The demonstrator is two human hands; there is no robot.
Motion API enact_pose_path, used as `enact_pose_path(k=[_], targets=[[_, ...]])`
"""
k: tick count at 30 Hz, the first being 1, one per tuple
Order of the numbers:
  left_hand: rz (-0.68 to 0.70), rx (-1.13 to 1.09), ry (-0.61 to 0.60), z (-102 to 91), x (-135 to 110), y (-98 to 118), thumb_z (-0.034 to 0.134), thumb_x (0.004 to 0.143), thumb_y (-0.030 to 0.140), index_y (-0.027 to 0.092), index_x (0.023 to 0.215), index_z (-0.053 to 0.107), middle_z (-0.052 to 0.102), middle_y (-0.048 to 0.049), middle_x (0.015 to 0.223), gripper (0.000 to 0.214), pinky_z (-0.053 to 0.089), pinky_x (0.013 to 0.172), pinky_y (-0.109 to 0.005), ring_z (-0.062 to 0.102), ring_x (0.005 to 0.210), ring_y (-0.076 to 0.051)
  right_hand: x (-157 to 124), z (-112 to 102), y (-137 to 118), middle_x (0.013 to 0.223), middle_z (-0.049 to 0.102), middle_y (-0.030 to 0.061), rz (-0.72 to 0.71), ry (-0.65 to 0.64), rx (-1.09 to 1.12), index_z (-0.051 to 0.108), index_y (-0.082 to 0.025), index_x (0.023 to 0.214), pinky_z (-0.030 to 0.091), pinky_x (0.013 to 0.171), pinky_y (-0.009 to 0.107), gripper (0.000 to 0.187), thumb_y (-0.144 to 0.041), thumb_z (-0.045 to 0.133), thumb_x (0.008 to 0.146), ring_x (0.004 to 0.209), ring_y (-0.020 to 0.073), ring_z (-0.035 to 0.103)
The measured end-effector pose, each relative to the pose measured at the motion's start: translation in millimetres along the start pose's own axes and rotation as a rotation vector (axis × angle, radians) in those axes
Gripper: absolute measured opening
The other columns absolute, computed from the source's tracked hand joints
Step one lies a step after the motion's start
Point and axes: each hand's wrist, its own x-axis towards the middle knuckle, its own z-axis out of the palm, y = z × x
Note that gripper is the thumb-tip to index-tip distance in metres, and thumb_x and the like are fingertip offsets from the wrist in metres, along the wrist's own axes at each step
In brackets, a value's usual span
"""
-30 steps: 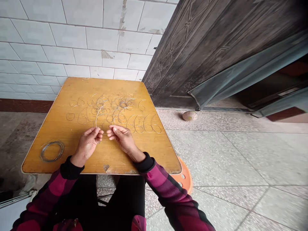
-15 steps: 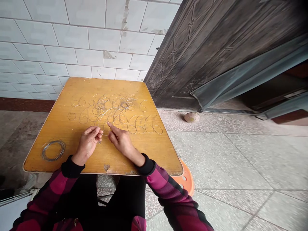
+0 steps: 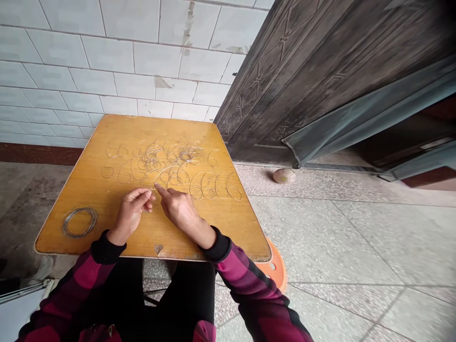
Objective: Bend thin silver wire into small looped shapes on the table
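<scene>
- Silvery thin wire is the material in hand: a short wire piece [image 3: 153, 189] runs between the two hands, just above the near middle of the wooden table [image 3: 228, 228].
- The step looks like shaping this piece into a curl, judging by the finished ones lying beyond it.
- The left hand [image 3: 131, 206] has thumb and fingertips pinched together on one end of the piece.
- The right hand [image 3: 178, 206] stretches its index finger onto the wire, the other fingers curled. Whether the thumb clamps from below cannot be told.
- A next bend calls for a firm anchor at the left pinch and an even sweep by the right finger, since such fine wire likely kinks or springs back.
- The piece is hair-fine, pale and hard to follow against the yellow wood.
- A row of bent loops [image 3: 213, 186] lies just past the hands, with a looser tangle of loops [image 3: 167, 154] behind it.
- A wire coil [image 3: 80, 222] lies near the table's left corner, well apart from the hands.
</scene>
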Motion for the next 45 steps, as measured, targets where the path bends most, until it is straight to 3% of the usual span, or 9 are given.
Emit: enact_pose_path(k=[10,19,27,33,38,42,45], targets=[[0.085,0.138,0.052,1.4,-0.3,-1.9,0.075,0.071,0.037,0.014,0.079,0.069,0.070,-0.0039,0.070,0.025,0.048,0.048,-0.023,0.058,0.051,-0.010,-0.6,0.6,-2.2,0.084,0.068,0.0103,0.007,-0.066,-0.043,0.044,-0.019,0.142,0.037,0.056,0.025,0.053,-0.013,0.040,0.089,0.065,0.0164,0.061],[0.206,0.338,0.061,-1.9,-1.7,-1.9,0.068,0.078,0.038,0.015,0.085,0.070,0.070,-0.0035,0.067,0.024,0.050,0.049,-0.024,0.061,0.049,-0.012,-2.3,2.7,-1.3,0.083,0.068,0.0098,-0.015,-0.045,-0.012,0.049,-0.018,0.137,0.035,0.055,0.025,0.047,-0.013,0.041,0.091,0.064,0.0152,0.060],[0.289,0.439,0.028,-4.1,-1.6,-0.7,0.061,0.084,0.035,0.016,0.078,0.064,0.068,-0.0007,0.066,0.020,0.050,0.050,-0.022,0.060,0.050,-0.011,-1.1,9.4,0.9,0.077,0.069,0.0068,-0.002,0.110,0.091,0.066,-0.016,0.099,0.032,0.054,0.024,0.026,-0.021,0.041,0.094,0.060,0.0133,0.060],[0.313,0.454,0.009,-2.7,-1.8,-3.0,0.060,0.085,0.033,0.016,0.078,0.064,0.067,-0.0002,0.065,0.018,0.049,0.050,-0.022,0.060,0.050,-0.010,-0.1,12.6,2.1,0.077,0.070,0.0073,-0.002,0.180,0.158,0.066,-0.015,0.098,0.035,0.055,0.023,0.025,-0.020,0.042,0.093,0.060,0.0134,0.061],[0.205,0.265,0.057,-1.8,-0.5,-3.1,0.064,0.081,0.036,0.016,0.078,0.063,0.066,-0.0006,0.068,0.021,0.049,0.048,-0.023,0.060,0.050,-0.011,-1.8,11.5,5.3,0.077,0.070,0.0064,-0.011,0.221,0.488,0.065,-0.014,0.105,0.043,0.061,0.022,0.025,-0.024,0.046,0.093,0.064,0.0129,0.063],[0.129,0.160,0.054,0.0,-0.1,-0.9,0.067,0.078,0.037,0.015,0.078,0.063,0.066,-0.0014,0.072,0.022,0.049,0.047,-0.022,0.059,0.051,-0.010,-3.4,15.7,9.6,0.060,0.062,-0.0016,0.066,0.141,0.895,0.066,-0.015,0.104,0.046,0.053,0.020,0.026,-0.030,0.049,0.093,0.049,0.0091,0.058],[0.130,0.176,0.036,1.2,-0.8,0.1,0.068,0.078,0.037,0.015,0.080,0.064,0.067,-0.0025,0.077,0.023,0.049,0.047,-0.022,0.059,0.052,-0.010,-3.1,23.5,13.1,0.062,0.061,-0.0016,0.126,0.110,1.062,0.069,-0.015,0.100,0.048,0.048,0.020,0.030,-0.035,0.048,0.093,0.047,0.0083,0.058]])
